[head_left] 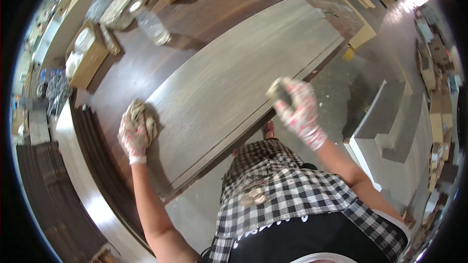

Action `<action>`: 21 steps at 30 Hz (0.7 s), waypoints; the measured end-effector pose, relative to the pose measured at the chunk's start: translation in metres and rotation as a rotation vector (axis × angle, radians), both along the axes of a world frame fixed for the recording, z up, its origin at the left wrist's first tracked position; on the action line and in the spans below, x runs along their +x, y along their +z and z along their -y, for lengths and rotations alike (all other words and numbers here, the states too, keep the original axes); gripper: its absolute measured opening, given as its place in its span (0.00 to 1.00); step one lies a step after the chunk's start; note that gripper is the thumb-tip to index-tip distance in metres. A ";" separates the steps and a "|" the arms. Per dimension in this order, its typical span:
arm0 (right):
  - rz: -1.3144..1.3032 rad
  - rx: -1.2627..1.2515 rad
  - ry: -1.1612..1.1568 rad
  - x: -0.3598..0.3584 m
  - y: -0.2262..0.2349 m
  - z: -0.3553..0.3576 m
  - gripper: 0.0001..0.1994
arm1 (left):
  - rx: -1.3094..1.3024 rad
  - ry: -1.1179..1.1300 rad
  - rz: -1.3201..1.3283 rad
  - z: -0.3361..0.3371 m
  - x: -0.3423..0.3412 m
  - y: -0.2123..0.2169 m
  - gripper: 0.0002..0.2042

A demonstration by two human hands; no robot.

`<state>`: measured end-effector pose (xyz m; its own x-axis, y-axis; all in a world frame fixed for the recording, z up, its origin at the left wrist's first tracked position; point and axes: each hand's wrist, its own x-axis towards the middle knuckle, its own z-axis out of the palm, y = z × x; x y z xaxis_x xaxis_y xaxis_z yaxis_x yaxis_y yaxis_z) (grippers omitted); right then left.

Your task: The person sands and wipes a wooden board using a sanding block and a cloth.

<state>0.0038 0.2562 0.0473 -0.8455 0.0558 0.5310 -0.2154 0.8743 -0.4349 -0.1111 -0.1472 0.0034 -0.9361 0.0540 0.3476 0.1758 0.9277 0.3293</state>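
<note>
A long grey-brown wood-grain panel lies slantwise across the dark worktable, its near edge toward me. Over its left end, my left hand, in a white glove with a pink pattern, is closed on a crumpled beige rag. My right hand, gloved alike, is raised by the panel's near edge and closed around a small beige piece. Motion blurs that piece, and I cannot tell its exact kind. Whether the right hand touches the panel is unclear.
On the worktable lie a clear plastic bottle, an open cardboard box and wrapped bundles. Stacked dark boards stand at the left. To the right, more panels rest low beside me. Cardboard pieces lie beyond the far right end.
</note>
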 end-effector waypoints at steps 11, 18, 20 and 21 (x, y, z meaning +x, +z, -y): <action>0.191 0.200 0.708 0.018 -0.044 0.160 0.28 | 0.002 -0.157 0.237 0.063 -0.017 -0.015 0.22; 0.084 0.304 1.100 0.023 -0.058 0.319 0.17 | 0.157 -0.196 0.358 0.083 -0.022 -0.022 0.24; 0.085 0.368 1.171 0.027 -0.057 0.342 0.14 | 0.207 -0.199 0.371 0.091 -0.021 -0.027 0.25; 0.086 0.374 1.177 0.027 -0.055 0.341 0.14 | 0.288 -0.194 0.423 0.092 -0.019 -0.029 0.25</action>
